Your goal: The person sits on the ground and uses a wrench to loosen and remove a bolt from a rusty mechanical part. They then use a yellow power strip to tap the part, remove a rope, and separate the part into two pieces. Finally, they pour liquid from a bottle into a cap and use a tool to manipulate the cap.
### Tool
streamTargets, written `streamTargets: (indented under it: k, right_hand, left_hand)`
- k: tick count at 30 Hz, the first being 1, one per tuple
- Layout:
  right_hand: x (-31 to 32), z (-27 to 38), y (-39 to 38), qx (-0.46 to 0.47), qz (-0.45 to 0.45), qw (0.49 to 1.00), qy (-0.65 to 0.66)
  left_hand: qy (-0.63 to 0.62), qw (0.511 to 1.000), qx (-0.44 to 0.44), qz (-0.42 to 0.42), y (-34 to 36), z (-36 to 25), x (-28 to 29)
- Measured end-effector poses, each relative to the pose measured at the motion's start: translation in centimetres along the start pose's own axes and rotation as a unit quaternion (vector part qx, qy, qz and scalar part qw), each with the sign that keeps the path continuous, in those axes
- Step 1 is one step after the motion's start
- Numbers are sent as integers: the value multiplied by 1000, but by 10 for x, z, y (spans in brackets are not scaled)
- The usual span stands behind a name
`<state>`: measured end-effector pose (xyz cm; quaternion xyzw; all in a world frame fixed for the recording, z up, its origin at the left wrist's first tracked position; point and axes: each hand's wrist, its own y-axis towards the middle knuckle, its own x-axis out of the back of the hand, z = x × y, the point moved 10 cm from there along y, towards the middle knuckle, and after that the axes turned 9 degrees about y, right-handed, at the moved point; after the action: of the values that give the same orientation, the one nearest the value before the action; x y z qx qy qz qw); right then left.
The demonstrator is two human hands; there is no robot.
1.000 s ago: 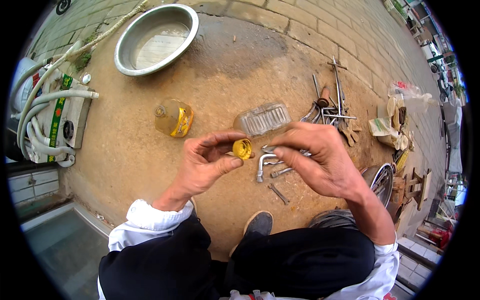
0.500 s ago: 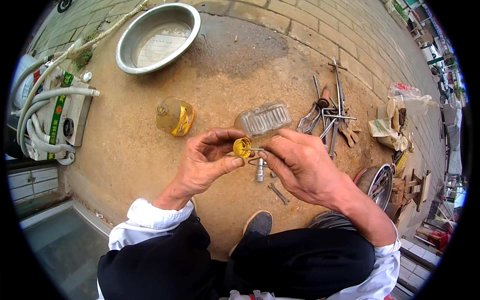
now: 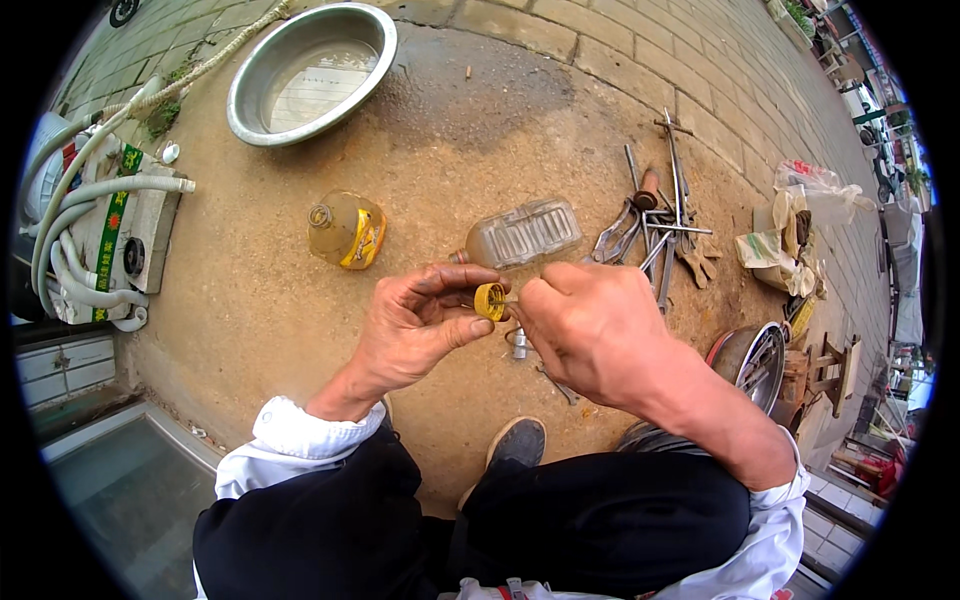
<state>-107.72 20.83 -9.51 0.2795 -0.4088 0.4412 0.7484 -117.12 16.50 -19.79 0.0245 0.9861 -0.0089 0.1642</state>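
Between the thumb and fingers of my left hand (image 3: 405, 335) is a yellow screw cap (image 3: 490, 301), its hollow side partly facing me. My right hand (image 3: 605, 335) is closed around a thin metal rod (image 3: 512, 298). Only a short bit of the rod shows at the cap, and the fingers hide the rest. I cannot tell how far its tip reaches in. Just beyond my hands, a clear ribbed plastic bottle (image 3: 525, 233) lies on its side. Farther left stands a squat cloudy bottle (image 3: 345, 230) with a yellow label and an uncapped neck.
A metal basin (image 3: 245, 105) with water sits at the far left. Pliers (image 3: 612, 232), rods, a hammer and a work glove (image 3: 698, 262) lie in a heap at right. A socket (image 3: 520, 343) is below my hands. Hoses (image 3: 70, 235) coil at left; a wheel (image 3: 760, 365) is at right.
My right hand has moved in toward the cap and turned knuckles-up, covering most of the rod. The cap has shifted slightly right and tilted in my left fingers.
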Motion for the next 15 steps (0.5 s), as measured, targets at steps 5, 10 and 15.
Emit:
streamTargets:
  k: [5,10,15]
  right_hand:
    - [-6,21,-1,95,-77,979,-162]
    - [-9,46,-13,178,-168,919,-309]
    - [35,37,-9,158,-265,933,-187]
  left_hand:
    - [-12,999,26,-39,-2,7,5]
    - [-107,991,63,-41,-1,8,3]
    - [-241,967,73,-38,-10,9,4]
